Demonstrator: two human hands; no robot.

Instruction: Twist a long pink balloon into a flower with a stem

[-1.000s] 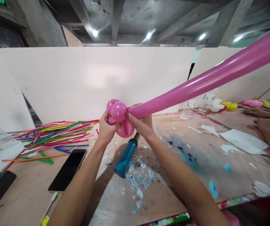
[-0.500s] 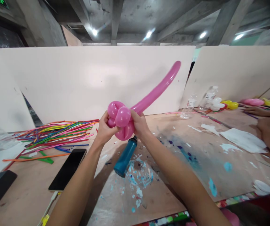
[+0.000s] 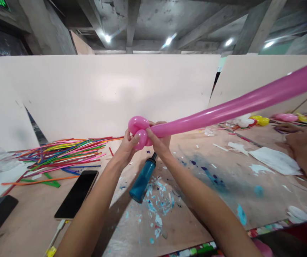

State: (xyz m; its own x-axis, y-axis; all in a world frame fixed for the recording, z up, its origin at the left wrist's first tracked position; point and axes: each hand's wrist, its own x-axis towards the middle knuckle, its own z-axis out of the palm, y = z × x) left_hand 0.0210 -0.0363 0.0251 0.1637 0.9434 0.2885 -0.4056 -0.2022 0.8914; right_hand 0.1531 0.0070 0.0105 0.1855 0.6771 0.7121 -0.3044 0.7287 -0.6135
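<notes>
A long pink modelling balloon (image 3: 212, 119) is held in both hands above the middle of the table. Its twisted end, a cluster of rounded bubbles, lies between my two hands, while the straight length runs off past the right edge of the view. My left hand (image 3: 127, 148) is closed on the bubbles from the left. Thumb and fingers of my right hand (image 3: 159, 142) are wrapped round the balloon where the straight part meets the cluster; some fingertips are hidden behind it. Below the hands a blue hand pump (image 3: 142, 180) lies on the table, apart from them.
Several uninflated balloons (image 3: 70, 153) lie in a pile at the left, near a black phone (image 3: 76, 194) with a cable. At the right are paper scraps (image 3: 275, 160), white and yellow balloons (image 3: 260, 120) and another person's hands (image 3: 300, 137). A white board (image 3: 110, 96) stands behind the table (image 3: 191, 221).
The straight part of the balloon has swung down and towards me, now stretching to the right edge. The bubble cluster has turned in my hands, showing fewer bubbles.
</notes>
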